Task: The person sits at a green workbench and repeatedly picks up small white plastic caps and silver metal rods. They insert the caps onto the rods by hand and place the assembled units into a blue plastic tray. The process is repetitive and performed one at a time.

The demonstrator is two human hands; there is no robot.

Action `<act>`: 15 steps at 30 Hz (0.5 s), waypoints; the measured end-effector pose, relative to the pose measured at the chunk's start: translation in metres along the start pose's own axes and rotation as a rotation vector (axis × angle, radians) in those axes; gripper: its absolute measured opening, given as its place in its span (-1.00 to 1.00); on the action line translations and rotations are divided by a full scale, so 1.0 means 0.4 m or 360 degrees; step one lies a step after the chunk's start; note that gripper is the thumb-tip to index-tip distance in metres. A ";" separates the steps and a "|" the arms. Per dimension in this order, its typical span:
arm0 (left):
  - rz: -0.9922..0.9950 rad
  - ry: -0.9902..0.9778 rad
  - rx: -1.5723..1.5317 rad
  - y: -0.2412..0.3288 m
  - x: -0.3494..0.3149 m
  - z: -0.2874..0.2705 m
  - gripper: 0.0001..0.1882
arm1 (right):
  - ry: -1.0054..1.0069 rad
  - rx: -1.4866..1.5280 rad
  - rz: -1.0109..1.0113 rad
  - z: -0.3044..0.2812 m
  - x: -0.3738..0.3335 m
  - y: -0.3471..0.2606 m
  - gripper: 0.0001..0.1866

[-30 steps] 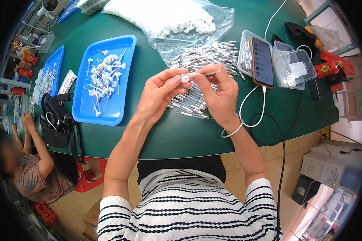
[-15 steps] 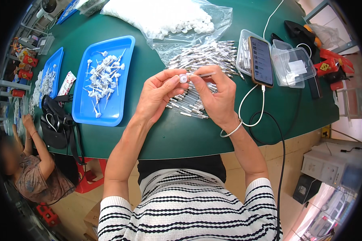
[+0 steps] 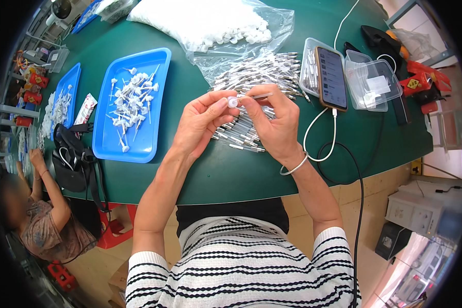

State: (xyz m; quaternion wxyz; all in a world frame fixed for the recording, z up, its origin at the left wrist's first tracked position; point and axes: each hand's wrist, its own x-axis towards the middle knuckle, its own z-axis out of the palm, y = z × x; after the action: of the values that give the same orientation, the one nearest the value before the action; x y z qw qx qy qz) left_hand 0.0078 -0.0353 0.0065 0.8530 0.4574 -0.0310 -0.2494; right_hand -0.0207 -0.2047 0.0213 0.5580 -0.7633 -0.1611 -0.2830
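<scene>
Between the thumb and forefinger of my left hand point(image 3: 203, 117) is a small round white plastic cap point(image 3: 232, 102), closed on tightly. My right hand point(image 3: 273, 117) pinches a thin, pale rod point(image 3: 262, 96) whose inner end meets the cap or lies right beside it; the fingertips hide the join. Both hands are raised over a heap of slim metallic and clear rods point(image 3: 241, 134). To the left, a blue tray point(image 3: 100, 123) holds several white caps with thin stems point(image 3: 133, 100).
Behind the heap lies a clear bag of white caps point(image 3: 210, 25). At right are a phone point(image 3: 331, 77) on a cable, a clear box of rods point(image 3: 309, 64) and clear lids point(image 3: 374, 84). A black bag point(image 3: 69, 159) lies left, near a seated person point(image 3: 51, 220).
Hardly anything differs. Both hands keep their grip on the cap and the rod, and the whole view has shifted very slightly.
</scene>
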 end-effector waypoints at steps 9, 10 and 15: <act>-0.0016 0.0001 0.0003 -0.001 0.001 -0.003 -0.73 | -0.0017 0.0007 -0.0002 0.000 0.000 0.001 -0.87; -0.0023 0.0002 0.0004 0.000 0.001 -0.003 -0.73 | -0.0019 0.0012 0.0003 0.000 0.000 0.000 -0.87; -0.0053 0.0008 -0.0014 -0.001 0.002 -0.005 -0.73 | -0.0023 0.0022 -0.0003 0.000 0.000 0.001 -0.87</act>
State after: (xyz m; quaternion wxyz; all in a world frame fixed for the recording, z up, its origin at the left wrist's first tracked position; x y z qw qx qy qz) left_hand 0.0090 -0.0343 0.0051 0.8509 0.4547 -0.0202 -0.2625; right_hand -0.0203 -0.2048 0.0210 0.5620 -0.7612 -0.1677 -0.2768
